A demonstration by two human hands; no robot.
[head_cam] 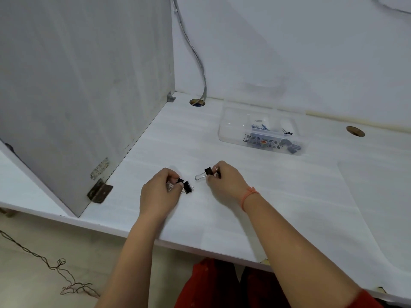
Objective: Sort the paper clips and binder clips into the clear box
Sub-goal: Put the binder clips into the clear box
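Observation:
My left hand (159, 192) is closed on black binder clips (186, 186) just above the white table, its fingers pinching them. My right hand (224, 177) pinches another black binder clip (205, 173), whose silver wire handles point left. The two hands sit a short gap apart near the table's middle. The clear box (231, 132) stands farther back and to the right, with blue paper clips (261, 126) in one compartment and black binder clips (293, 147) in another. A patterned label covers its front.
A grey partition (84, 85) with a metal hinge (100, 192) walls off the left side. Two round cable holes (197, 102) (355, 131) lie along the back edge, a cable rising from the left one. The table's front edge (200, 243) runs close to me.

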